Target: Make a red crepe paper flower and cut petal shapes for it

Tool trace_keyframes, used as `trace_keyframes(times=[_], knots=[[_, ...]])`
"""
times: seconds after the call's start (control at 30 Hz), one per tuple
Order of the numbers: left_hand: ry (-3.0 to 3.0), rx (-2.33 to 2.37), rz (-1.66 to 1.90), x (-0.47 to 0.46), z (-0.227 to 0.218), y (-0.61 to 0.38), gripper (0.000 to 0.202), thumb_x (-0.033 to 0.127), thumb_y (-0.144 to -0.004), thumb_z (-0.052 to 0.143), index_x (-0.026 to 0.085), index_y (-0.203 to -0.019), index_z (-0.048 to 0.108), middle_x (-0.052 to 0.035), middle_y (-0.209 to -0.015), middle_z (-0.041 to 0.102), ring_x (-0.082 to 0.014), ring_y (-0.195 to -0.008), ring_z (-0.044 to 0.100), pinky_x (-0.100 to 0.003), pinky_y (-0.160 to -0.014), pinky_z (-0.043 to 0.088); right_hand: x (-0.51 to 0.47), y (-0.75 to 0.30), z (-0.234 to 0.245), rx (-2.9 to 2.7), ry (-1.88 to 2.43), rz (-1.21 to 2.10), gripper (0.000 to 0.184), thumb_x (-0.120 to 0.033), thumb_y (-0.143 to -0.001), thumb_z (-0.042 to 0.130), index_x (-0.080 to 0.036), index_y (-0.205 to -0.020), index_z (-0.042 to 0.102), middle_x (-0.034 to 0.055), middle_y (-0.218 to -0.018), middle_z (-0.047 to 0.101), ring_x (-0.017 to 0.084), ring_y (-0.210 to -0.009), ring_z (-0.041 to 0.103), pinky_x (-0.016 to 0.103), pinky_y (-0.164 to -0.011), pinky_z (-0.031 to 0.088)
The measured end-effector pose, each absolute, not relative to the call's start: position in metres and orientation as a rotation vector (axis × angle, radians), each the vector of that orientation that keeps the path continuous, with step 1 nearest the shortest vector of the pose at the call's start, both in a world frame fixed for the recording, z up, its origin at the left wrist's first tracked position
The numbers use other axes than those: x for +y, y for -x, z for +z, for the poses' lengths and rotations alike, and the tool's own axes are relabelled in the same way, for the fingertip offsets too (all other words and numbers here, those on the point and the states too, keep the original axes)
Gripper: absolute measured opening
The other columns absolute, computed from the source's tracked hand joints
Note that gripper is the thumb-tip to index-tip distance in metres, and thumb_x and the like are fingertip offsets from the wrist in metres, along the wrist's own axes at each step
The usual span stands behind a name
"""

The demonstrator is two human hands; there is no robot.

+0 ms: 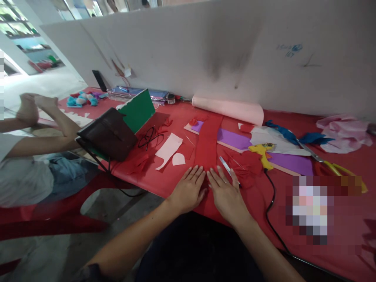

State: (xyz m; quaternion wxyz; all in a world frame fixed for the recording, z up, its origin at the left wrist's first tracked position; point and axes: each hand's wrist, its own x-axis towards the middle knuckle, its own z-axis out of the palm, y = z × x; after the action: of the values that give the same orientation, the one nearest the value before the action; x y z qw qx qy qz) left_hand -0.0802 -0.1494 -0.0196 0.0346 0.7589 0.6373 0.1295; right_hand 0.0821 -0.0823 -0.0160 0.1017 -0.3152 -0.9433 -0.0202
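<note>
A long strip of red fabric (208, 143) runs away from me across the red tabletop, over a purple strip (233, 140). My left hand (189, 188) lies flat at the strip's near end, its fingers stretched forward. Beside it, my right hand (225, 192) rests flat too, with a ring on one finger. The fingertips of both hands press on the red fabric. A slim white-and-blue pen or cutter (225, 165) lies just beyond my right fingers. Left of the strip are two pale pink cut pieces (169, 148) (178, 159).
A yellow tool with a black cord (263, 154), apparently a glue gun, and yellow-handled scissors (326, 161) lie right. At the left are black-framed glasses (151, 138), a dark brown bag (110, 135) and a green board (138, 111). A pink roll (229, 109) lies along the wall. Another person sits left.
</note>
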Motion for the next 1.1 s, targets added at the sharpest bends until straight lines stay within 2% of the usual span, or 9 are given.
trace_keyframes(times=[0.13,0.3,0.43,0.53,0.63,0.77,0.87,1.0,1.1], knots=[[-2.308,1.965,0.363,-0.148,-0.014,0.08,0.055,0.032,-0.091,0.045,0.005,-0.139,0.045,-0.0176,-0.148,0.045,-0.0269,-0.139,0.039,-0.044,-0.117,0.025,-0.071,-0.08,-0.015,-2.881,0.727,-0.227,0.046,-0.001,-0.088,0.038,0.0,-0.129,0.057,0.0211,-0.133,0.059,0.029,-0.121,0.059,0.046,-0.11,0.04],[-2.281,1.946,0.439,-0.143,0.002,0.085,0.052,0.03,-0.082,0.056,0.012,-0.131,0.055,-0.0143,-0.135,0.059,-0.0293,-0.122,0.056,-0.051,-0.108,0.034,-0.056,-0.084,-0.006,-2.897,0.551,-0.315,0.042,0.003,-0.084,0.042,-0.003,-0.117,0.066,0.0198,-0.12,0.068,0.029,-0.111,0.066,0.041,-0.098,0.052],[-2.288,1.91,0.584,-0.15,-0.002,0.092,0.054,0.026,-0.079,0.06,0.016,-0.132,0.055,-0.0111,-0.137,0.058,-0.0272,-0.123,0.055,-0.048,-0.108,0.037,-0.069,-0.096,-0.006,-2.817,0.511,-0.261,0.042,0.002,-0.083,0.043,-0.005,-0.118,0.065,0.0156,-0.119,0.07,0.025,-0.109,0.066,0.038,-0.1,0.052],[-2.379,1.818,0.628,-0.16,-0.013,0.099,0.045,0.019,-0.084,0.054,0.016,-0.129,0.058,-0.0088,-0.138,0.057,-0.0228,-0.129,0.051,-0.045,-0.113,0.034,-0.087,-0.108,-0.014,-2.747,0.527,-0.145,0.042,-0.001,-0.086,0.043,-0.006,-0.123,0.062,0.0143,-0.126,0.066,0.025,-0.116,0.063,0.043,-0.106,0.047],[-2.463,1.753,0.623,-0.166,-0.023,0.105,0.038,0.016,-0.089,0.048,0.016,-0.126,0.06,-0.0085,-0.133,0.062,-0.0204,-0.127,0.054,-0.042,-0.111,0.038,-0.101,-0.117,-0.02,-2.672,0.591,-0.038,0.04,-0.004,-0.089,0.043,-0.007,-0.124,0.061,0.0135,-0.127,0.065,0.026,-0.121,0.059,0.046,-0.107,0.046],[-2.497,1.736,0.625,-0.166,-0.027,0.108,0.038,0.016,-0.091,0.047,0.015,-0.127,0.06,-0.0102,-0.133,0.062,-0.022,-0.128,0.054,-0.044,-0.11,0.039,-0.107,-0.117,-0.024,-2.616,0.653,-0.029,0.039,-0.01,-0.091,0.047,-0.006,-0.129,0.058,0.0144,-0.129,0.064,0.027,-0.123,0.057,0.046,-0.106,0.047],[-2.431,1.708,0.651,-0.168,-0.023,0.106,0.038,0.015,-0.091,0.047,0.018,-0.126,0.06,-0.0101,-0.133,0.061,-0.0224,-0.128,0.053,-0.046,-0.111,0.038,-0.107,-0.111,-0.024,-2.638,0.635,-0.06,0.04,-0.004,-0.089,0.043,-0.007,-0.126,0.06,0.0143,-0.123,0.067,0.027,-0.114,0.063,0.045,-0.103,0.05],[-2.0,1.771,0.957,-0.178,-0.005,0.097,0.04,0.036,-0.084,0.064,0.022,-0.121,0.064,-0.0131,-0.135,0.059,-0.0283,-0.128,0.052,-0.049,-0.108,0.039,-0.105,-0.108,-0.025,-2.613,0.66,-0.072,0.042,0.0,-0.086,0.04,-0.006,-0.121,0.063,0.0159,-0.117,0.07,0.026,-0.106,0.068,0.041,-0.096,0.056],[-1.148,1.76,1.23,-0.18,0.013,0.089,0.048,0.054,-0.085,0.056,0.015,-0.114,0.063,-0.0156,-0.105,0.071,-0.0261,-0.095,0.068,-0.045,-0.088,0.054,-0.105,-0.111,-0.024,-2.534,0.688,-0.009,0.043,-0.001,-0.088,0.04,-0.009,-0.125,0.061,0.014,-0.119,0.069,0.025,-0.109,0.066,0.041,-0.096,0.056]])
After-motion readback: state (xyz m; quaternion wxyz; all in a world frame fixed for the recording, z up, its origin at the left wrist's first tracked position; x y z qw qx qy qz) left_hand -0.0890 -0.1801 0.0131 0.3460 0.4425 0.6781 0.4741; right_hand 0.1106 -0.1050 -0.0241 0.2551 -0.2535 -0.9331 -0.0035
